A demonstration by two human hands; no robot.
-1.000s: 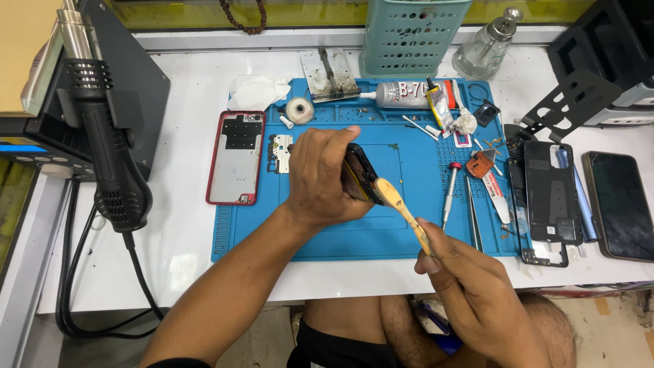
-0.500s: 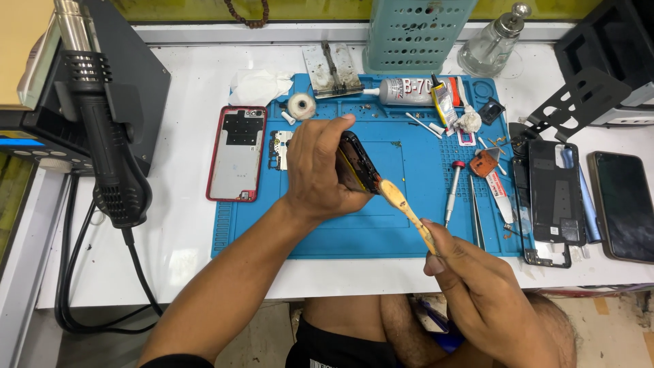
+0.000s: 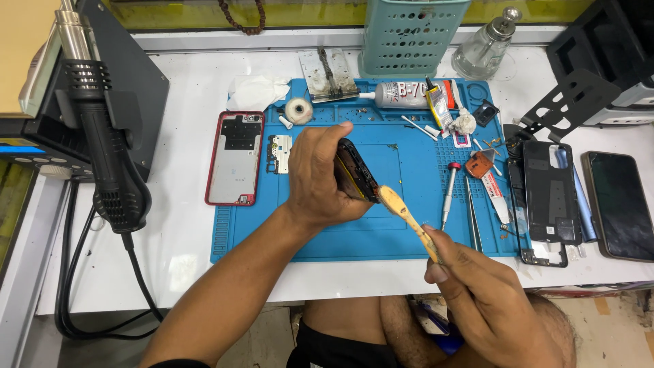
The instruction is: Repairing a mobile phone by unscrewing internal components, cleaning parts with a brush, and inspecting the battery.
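Fingers of the left hand (image 3: 315,178) are clamped around a dark phone frame (image 3: 355,170), holding it tilted on edge over the middle of the blue work mat (image 3: 381,232). Fingers of the right hand (image 3: 477,289), at about 4 o'clock from the frame, are pinched together on the handle of a pale yellow brush (image 3: 407,212), whose head touches the frame's lower edge.

At the far left, around 9 o'clock, a black hot-air gun (image 3: 102,150) hangs on its stand. Just beside the left hand, at 9 o'clock, a red phone back cover (image 3: 234,158) lies flat across the mat's edge. At 12 o'clock lies a white glue tube (image 3: 398,94). At 3 o'clock from the frame a red-capped screwdriver (image 3: 449,194) lies on the mat; farther right a black phone shell (image 3: 548,194) lies on the white table (image 3: 184,82).
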